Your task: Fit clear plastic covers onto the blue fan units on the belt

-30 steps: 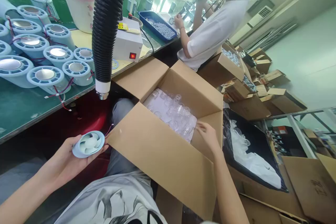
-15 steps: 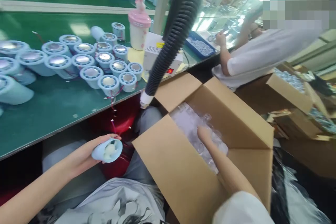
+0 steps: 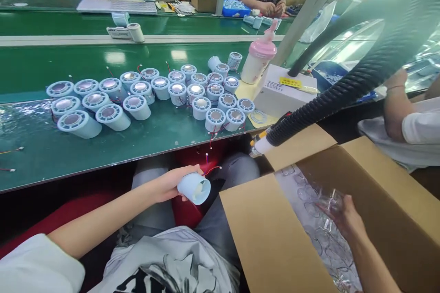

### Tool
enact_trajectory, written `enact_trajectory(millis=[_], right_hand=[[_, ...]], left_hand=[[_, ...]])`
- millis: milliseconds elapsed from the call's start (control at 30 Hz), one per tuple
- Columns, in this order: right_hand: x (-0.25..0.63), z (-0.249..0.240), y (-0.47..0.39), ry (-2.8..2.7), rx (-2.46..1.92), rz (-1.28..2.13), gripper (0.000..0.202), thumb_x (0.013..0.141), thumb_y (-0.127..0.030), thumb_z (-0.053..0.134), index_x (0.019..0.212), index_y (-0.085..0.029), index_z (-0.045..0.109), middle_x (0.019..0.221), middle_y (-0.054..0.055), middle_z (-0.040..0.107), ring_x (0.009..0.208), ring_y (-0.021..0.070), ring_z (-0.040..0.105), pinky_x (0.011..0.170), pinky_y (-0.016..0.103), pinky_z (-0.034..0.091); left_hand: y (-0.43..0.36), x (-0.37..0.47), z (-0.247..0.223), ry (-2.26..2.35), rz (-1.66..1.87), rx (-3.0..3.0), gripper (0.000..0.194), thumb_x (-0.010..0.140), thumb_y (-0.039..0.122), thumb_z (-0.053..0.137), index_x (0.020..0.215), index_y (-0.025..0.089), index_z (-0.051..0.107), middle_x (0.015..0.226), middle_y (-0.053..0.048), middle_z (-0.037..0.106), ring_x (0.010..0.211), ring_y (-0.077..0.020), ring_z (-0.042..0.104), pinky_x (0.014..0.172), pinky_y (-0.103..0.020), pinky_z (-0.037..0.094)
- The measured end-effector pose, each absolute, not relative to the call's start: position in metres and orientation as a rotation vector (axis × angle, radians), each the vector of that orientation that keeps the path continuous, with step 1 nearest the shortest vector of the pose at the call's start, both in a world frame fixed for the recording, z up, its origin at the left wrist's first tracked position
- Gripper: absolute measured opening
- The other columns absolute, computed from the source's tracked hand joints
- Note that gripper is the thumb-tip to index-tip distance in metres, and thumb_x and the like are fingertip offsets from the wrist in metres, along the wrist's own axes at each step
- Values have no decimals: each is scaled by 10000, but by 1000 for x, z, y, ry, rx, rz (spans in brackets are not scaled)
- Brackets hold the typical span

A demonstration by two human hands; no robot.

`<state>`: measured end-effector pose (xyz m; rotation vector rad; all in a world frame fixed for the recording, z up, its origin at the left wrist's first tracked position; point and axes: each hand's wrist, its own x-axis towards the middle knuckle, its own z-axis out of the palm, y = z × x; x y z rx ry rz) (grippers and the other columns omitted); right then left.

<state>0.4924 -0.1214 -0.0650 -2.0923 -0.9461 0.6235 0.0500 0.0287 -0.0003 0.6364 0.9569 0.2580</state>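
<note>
My left hand (image 3: 170, 184) is wrapped round a light blue cylindrical fan housing (image 3: 188, 187) above my lap. The housing's open end faces right and shows a pale fan inside; thin red wires with a small white plug stick out behind it. On the right, my right hand (image 3: 351, 220) is inside an open cardboard box (image 3: 275, 233), its fingers closed on a clear plastic part (image 3: 330, 202). Beneath it lie several clear plastic parts (image 3: 318, 233). The held part's exact shape is hard to make out.
Several blue fan housings (image 3: 137, 103) with wires stand on the green table (image 3: 165, 139). A pink-topped cup (image 3: 258, 57) and a white control box (image 3: 283, 91) stand behind. A black corrugated hose (image 3: 330, 100) slants above the cardboard box. Co-workers sit across and at right.
My view has swung left. My right hand has come up from among the clear parts with one in its fingers. My left hand still holds the blue fan housing.
</note>
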Motion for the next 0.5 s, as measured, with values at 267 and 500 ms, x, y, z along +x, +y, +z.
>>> enact_trajectory(millis=[267, 500], right_hand=[[320, -6, -86, -1524, -1645, 941, 514, 769, -652, 535, 1021, -230, 685, 1049, 118, 665, 984, 305, 631, 872, 454, 510], [236, 0, -56, -2226, -1611, 248, 303, 821, -303, 635, 1118, -253, 660, 1302, 166, 506, 1038, 356, 547, 795, 523, 505]], left_hand=[[32, 58, -2, 920, 118, 866, 315, 785, 432, 590, 856, 127, 626, 677, -27, 599, 473, -105, 527, 295, -152, 361], [23, 45, 22, 821, 152, 1840, 213, 860, 346, 531, 901, 178, 655, 884, -25, 626, 800, -159, 570, 734, -266, 466]])
